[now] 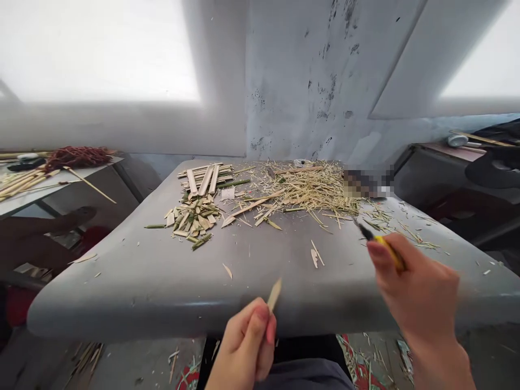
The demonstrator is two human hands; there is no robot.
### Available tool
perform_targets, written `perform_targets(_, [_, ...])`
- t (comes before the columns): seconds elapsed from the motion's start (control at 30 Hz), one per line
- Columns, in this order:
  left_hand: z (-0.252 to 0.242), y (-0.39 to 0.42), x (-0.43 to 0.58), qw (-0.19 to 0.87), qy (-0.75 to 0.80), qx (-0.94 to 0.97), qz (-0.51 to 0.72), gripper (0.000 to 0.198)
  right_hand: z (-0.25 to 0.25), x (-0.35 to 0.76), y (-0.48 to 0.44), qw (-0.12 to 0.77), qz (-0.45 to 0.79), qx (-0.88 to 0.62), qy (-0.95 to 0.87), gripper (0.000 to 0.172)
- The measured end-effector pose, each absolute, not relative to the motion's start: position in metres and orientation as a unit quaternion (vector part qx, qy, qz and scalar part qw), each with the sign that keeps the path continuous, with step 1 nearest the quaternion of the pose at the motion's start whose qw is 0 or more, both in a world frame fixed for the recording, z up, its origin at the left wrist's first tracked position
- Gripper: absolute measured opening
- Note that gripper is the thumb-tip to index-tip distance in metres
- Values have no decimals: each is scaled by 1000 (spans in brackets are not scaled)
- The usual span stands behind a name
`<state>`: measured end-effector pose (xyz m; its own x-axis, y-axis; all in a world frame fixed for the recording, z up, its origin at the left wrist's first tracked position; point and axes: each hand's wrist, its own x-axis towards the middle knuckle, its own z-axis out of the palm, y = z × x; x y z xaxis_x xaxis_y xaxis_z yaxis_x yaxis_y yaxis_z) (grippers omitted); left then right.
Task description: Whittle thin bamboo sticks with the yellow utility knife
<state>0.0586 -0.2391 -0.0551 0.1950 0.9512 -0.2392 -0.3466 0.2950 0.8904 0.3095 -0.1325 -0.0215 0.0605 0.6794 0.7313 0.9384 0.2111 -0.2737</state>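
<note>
My left hand [248, 337] is closed round a pale bamboo strip [275, 294] just over the table's front edge. The strip's pointed end sticks up out of the fist; its other end is hidden. On the right, my right hand [414, 281] grips a utility knife [390, 252] with a yellow and black handle. The knife's dark front end points up and to the left, towards the shavings. Knife and strip are well apart. Between the hands, thin bamboo slivers [314, 258] lie on the grey table [162, 287].
Bamboo shavings [317, 187] are heaped at the back. Left of them are a pile of cut bamboo pieces [195, 216] and stacked flat strips [205, 179]. A side table [85, 187] at the left holds sticks and a reddish-brown bundle [79, 157]. A wall [296, 81] stands behind.
</note>
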Motion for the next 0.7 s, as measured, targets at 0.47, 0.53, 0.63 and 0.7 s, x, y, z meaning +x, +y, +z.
perform_targets(0.47, [-60, -231, 65, 777, 203, 308, 511, 49, -37, 252, -165, 377, 51, -392, -837, 60])
perform_targets(0.53, [-62, -231, 72, 775, 211, 290, 520, 50, -38, 248, -162, 372, 5, -400, -837, 58])
perform_targets(0.63, [-61, -239, 80, 774, 249, 282, 510, 52, -38, 246, -150, 359, -46, -420, -832, 57])
perform_targets(0.7, [-57, -248, 82, 762, 282, 304, 497, 55, -36, 256, -135, 359, -89, -487, -791, 56])
